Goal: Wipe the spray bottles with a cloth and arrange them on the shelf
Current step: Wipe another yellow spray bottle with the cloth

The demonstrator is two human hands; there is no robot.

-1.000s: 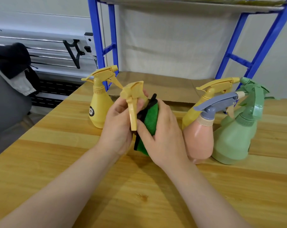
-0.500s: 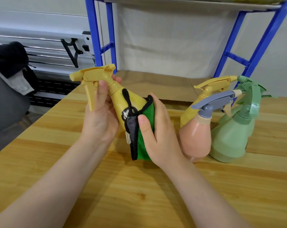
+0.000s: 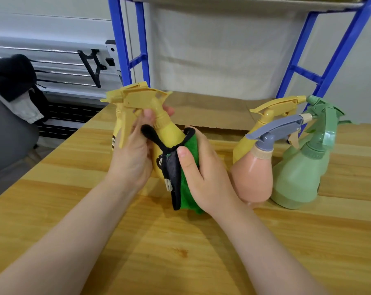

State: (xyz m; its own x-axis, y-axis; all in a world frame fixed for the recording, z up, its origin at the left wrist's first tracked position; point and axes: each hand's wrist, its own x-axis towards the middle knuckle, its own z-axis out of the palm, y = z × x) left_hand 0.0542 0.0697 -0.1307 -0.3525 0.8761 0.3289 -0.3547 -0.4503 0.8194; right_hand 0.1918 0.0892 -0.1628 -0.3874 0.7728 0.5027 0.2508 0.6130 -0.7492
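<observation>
My left hand [image 3: 133, 158] grips a yellow spray bottle [image 3: 169, 135] by its neck, just under the trigger head, and holds it tilted above the wooden table [image 3: 180, 252]. My right hand [image 3: 203, 177] holds a green cloth [image 3: 189, 194] with a black edge wrapped against the bottle's body. Behind the held bottle stands a second yellow bottle [image 3: 116, 137], mostly hidden. To the right stand another yellow bottle [image 3: 263, 122], a pink bottle [image 3: 254, 179] with a grey trigger, and a green bottle [image 3: 301, 175].
The blue metal shelf frame [image 3: 143, 50] rises at the table's far edge, with a brown cardboard-lined shelf board [image 3: 212, 111] at table height. A grey chair with dark clothing [image 3: 10, 77] stands to the left, off the table.
The held bottle has turned so its trigger head points left, then its nozzle has swung a little right. The cloth has slid along the bottle's body under my right hand.
</observation>
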